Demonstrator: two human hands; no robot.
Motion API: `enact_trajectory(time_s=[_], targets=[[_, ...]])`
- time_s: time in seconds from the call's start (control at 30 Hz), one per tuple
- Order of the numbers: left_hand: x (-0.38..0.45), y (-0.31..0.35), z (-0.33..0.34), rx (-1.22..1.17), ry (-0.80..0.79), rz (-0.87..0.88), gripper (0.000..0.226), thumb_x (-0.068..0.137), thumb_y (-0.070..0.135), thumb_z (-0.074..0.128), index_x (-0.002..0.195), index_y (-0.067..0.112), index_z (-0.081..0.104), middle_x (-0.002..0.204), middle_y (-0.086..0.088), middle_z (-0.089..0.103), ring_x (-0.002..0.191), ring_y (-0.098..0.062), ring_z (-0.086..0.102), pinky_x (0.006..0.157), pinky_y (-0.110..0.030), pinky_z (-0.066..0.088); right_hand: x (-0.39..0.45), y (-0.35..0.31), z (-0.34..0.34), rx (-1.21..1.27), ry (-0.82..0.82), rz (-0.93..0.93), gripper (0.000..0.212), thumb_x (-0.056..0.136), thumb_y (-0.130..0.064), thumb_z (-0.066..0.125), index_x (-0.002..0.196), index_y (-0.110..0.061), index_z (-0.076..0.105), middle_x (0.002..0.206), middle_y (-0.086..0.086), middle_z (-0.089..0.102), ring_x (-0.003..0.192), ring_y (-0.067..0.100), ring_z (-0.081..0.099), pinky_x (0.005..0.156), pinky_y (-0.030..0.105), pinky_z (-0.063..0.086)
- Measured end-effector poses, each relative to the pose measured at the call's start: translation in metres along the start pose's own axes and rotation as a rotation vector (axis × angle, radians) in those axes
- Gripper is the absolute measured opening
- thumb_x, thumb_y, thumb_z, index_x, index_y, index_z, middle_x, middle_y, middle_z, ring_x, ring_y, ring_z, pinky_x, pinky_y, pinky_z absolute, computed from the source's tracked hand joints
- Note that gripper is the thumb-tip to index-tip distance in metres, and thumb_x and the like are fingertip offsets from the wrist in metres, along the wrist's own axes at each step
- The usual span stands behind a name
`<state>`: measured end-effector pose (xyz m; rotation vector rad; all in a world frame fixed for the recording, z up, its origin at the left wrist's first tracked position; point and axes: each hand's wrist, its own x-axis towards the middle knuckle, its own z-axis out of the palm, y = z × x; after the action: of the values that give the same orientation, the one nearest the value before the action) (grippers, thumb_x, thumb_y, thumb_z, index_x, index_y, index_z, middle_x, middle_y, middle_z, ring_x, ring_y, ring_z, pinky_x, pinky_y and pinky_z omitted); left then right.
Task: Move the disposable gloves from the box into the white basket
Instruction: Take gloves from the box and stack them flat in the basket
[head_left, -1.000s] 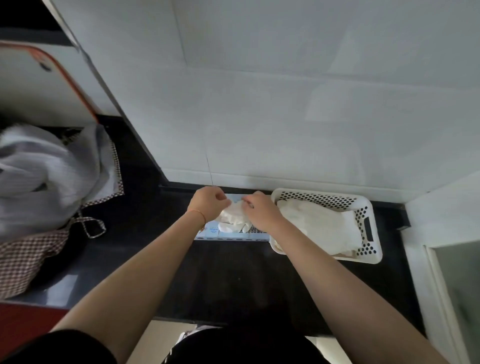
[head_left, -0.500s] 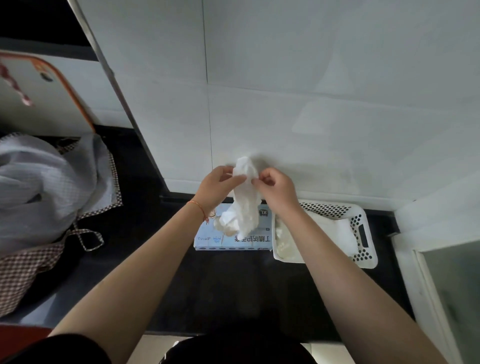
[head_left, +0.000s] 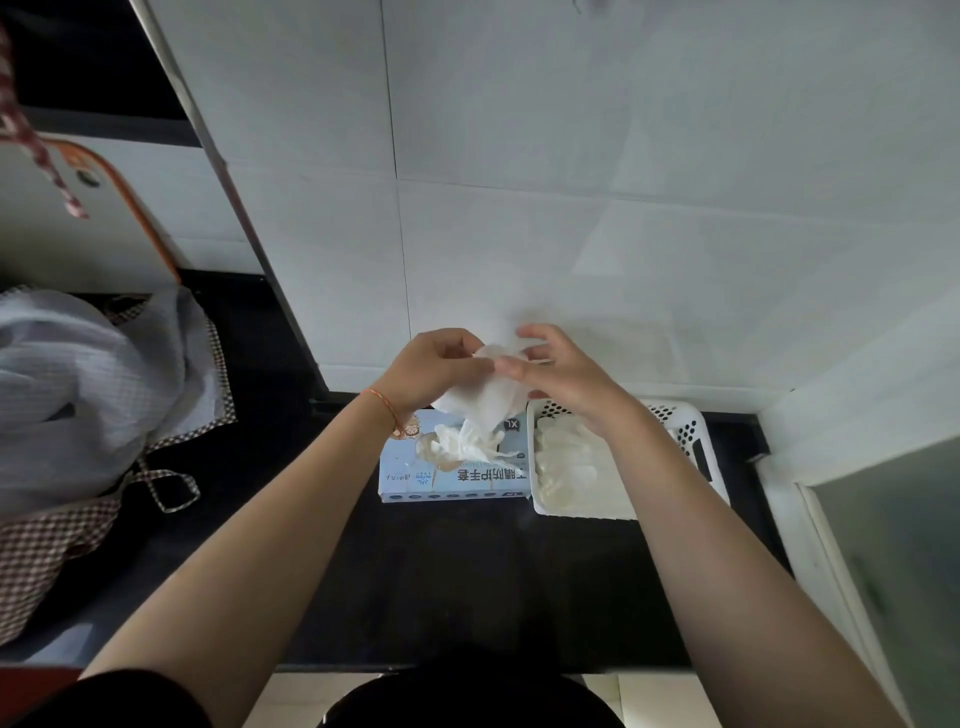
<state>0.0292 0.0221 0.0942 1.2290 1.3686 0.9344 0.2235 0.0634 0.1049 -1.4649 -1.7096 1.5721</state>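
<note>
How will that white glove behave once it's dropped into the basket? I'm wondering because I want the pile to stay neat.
The glove, pinched by the left hand and right hand, sags and creases, so it is probably very floppy and light. It will likely crumple rather than lie flat, like those already in the white basket. It may drag the next glove out of the box.

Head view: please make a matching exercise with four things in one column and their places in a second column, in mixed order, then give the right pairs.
Things:
1. glove
2. glove box
3. white basket
4. checked cloth

Places:
A. far left on the counter
B. right of the box, with gloves inside
C. held up by both hands
D. on the dark counter, under the held glove

Pairs: 1-C, 2-D, 3-B, 4-A
</note>
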Motion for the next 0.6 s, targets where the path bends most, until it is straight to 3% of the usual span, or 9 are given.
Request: enact_trajectory(time_s=[0.07, 0.2, 0.3, 0.37, 0.47, 0.6], targets=[[-0.001, 0.002, 0.004, 0.036, -0.041, -0.008, 0.015, 0.079, 0.031, 0.075, 0.084, 0.017, 0.071, 0.076, -0.004, 0.057, 0.07, -0.015, 0.05, 0.064, -0.028, 0.039, -0.006, -0.002, -0.004, 0.021, -0.057, -0.023, 0.052, 0.074, -0.056, 0.075, 0.117, -0.029, 0.063, 0.114, -0.006, 0.066, 0.107, 0.011, 0.063, 0.09, 0.032, 0.052], [-0.004, -0.001, 0.01, 0.039, 0.057, -0.028, 0.015, 0.08, 0.033, 0.075, 0.082, 0.019, 0.071, 0.071, 0.002, 0.059, 0.067, -0.015, 0.049, 0.064, -0.031, 0.039, -0.011, 0.0, -0.011, 0.003, -0.035, -0.005, 0.014, 0.086, -0.025, 0.073, 0.097, -0.016, 0.071, 0.092, 0.001, 0.069, 0.091, 0.019, 0.064, 0.082, 0.033, 0.052], [-0.009, -0.004, 0.011, 0.057, 0.087, -0.061, 0.013, 0.088, 0.029, 0.07, 0.084, 0.017, 0.073, 0.071, 0.013, 0.063, 0.064, -0.002, 0.053, 0.062, -0.018, 0.041, -0.014, 0.003, -0.015, -0.076, -0.057, 0.039, 0.016, 0.085, -0.023, 0.075, 0.092, -0.011, 0.07, 0.092, 0.009, 0.071, 0.087, 0.029, 0.067, 0.088, 0.041, 0.054], [-0.012, -0.005, 0.012, 0.129, 0.092, -0.057, 0.015, 0.092, 0.027, 0.064, 0.092, 0.016, 0.075, 0.079, 0.014, 0.067, 0.071, 0.0, 0.055, 0.065, -0.017, 0.043, -0.017, 0.001, -0.014, -0.062, -0.052, 0.04, 0.018, 0.082, -0.027, 0.076, 0.084, -0.012, 0.067, 0.086, 0.008, 0.07, 0.082, 0.024, 0.066, 0.09, 0.044, 0.054], [-0.016, -0.003, 0.015, 0.151, 0.118, -0.02, 0.014, 0.093, 0.018, 0.06, 0.101, 0.015, 0.071, 0.083, 0.009, 0.064, 0.07, -0.005, 0.054, 0.064, -0.017, 0.044, -0.02, -0.009, -0.01, -0.067, -0.004, 0.008, 0.028, 0.073, -0.044, 0.077, 0.073, -0.019, 0.064, 0.076, 0.003, 0.062, 0.077, 0.018, 0.06, 0.079, 0.039, 0.05], [-0.021, 0.004, 0.021, 0.049, 0.042, 0.002, 0.007, 0.088, 0.015, 0.062, 0.093, 0.014, 0.066, 0.089, 0.003, 0.065, 0.08, -0.01, 0.058, 0.073, -0.024, 0.048, -0.02, -0.02, -0.004, -0.114, 0.098, -0.021, 0.029, 0.08, -0.045, 0.072, 0.068, -0.021, 0.06, 0.073, 0.004, 0.059, 0.068, 0.019, 0.058, 0.069, 0.034, 0.047]])
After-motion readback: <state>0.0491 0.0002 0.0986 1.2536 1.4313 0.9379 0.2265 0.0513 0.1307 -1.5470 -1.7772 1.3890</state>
